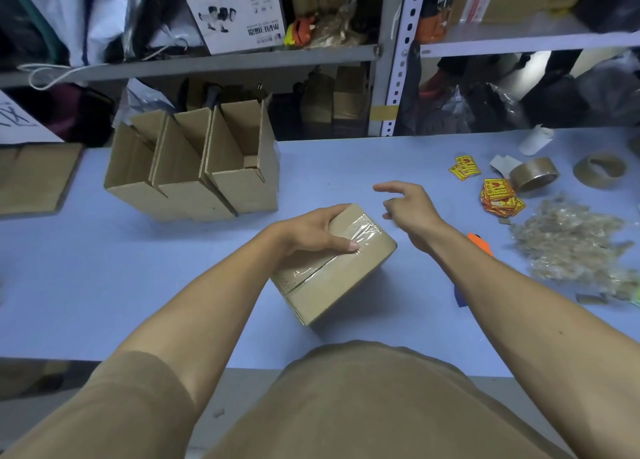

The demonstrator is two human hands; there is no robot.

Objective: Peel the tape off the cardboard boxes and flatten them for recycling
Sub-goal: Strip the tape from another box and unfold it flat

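While your left hand [311, 231] grips the sealed cardboard box [332, 264] near the middle of the blue table [104, 278], thumb laid across the clear tape [349, 231] on its top, your right hand [405, 212] hovers just beside the box with fingers loosely spread and nothing in them. Behind the box, toward the shelving, three opened boxes [197, 167] stand side by side, touching one another. At the far left a flattened piece of cardboard [34, 178] lies on the table's edge. To your right, a heap of crumpled peeled tape [571, 243] sprawls across the surface, with a stack of yellow-and-red stickers [498, 198] just beyond it and two tape rolls [533, 174] farther back. Your right forearm partly hides an orange tool [479, 243]; what kind it is cannot be told.
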